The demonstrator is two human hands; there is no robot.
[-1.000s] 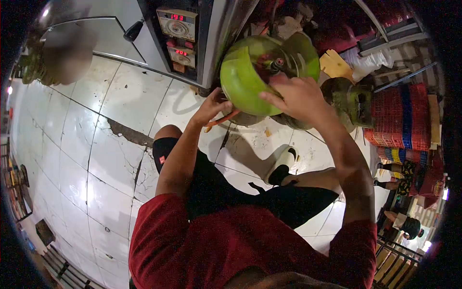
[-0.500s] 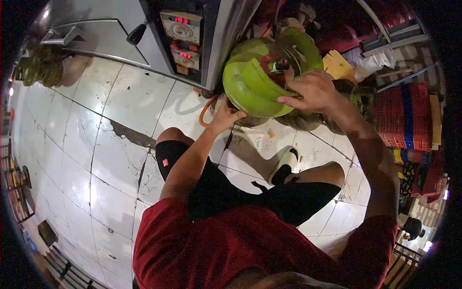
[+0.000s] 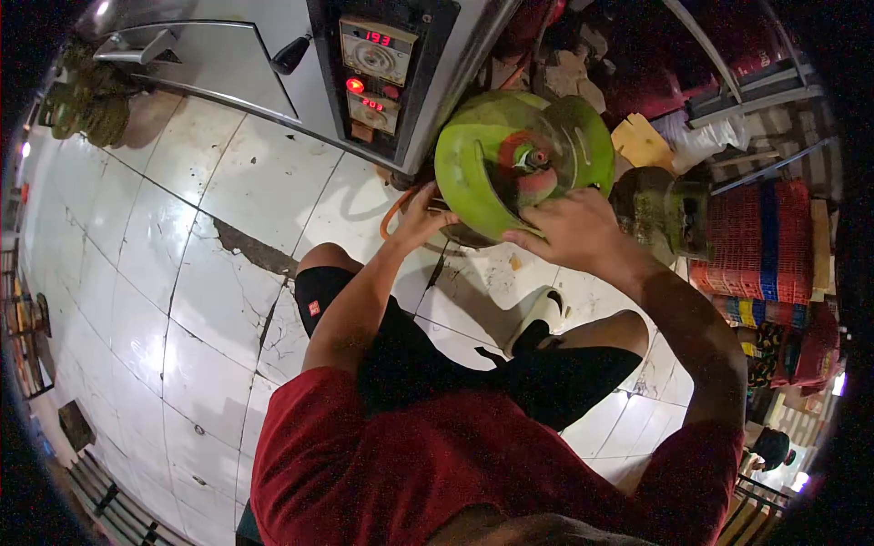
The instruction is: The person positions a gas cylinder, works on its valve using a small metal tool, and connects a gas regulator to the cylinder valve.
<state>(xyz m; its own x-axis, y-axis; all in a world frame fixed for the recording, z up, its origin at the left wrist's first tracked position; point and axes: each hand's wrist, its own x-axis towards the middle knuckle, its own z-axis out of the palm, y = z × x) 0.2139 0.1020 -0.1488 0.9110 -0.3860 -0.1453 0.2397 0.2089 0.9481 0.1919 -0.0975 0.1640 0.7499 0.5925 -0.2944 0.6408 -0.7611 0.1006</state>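
Observation:
A green gas cylinder [image 3: 471, 173] stands close beside the oven, its collar and red-ringed valve [image 3: 537, 159] facing up towards me. My right hand [image 3: 578, 227] is closed over the near edge of the collar, thumb along the outside. Low on the cylinder's left side is my left hand [image 3: 421, 220], thumb pointing right and fingers curled against its lower edge; some fingertips are hidden. An orange hose [image 3: 390, 218] loops just left of that hand.
The metal oven [image 3: 209, 64] with lit red displays [image 3: 378, 38] rises at upper left. Dark, dirty cylinders [image 3: 648, 209] stand to the right, before red crates [image 3: 751, 241]. Yellow cardboard [image 3: 642, 141] lies behind. The white tile floor [image 3: 127, 300] has a broken strip [image 3: 250, 247].
The gas cylinder has turned, so its valve and collar opening face me more fully. Both hands stay on it. The view has shifted slightly, and a red lamp on the oven is now lit.

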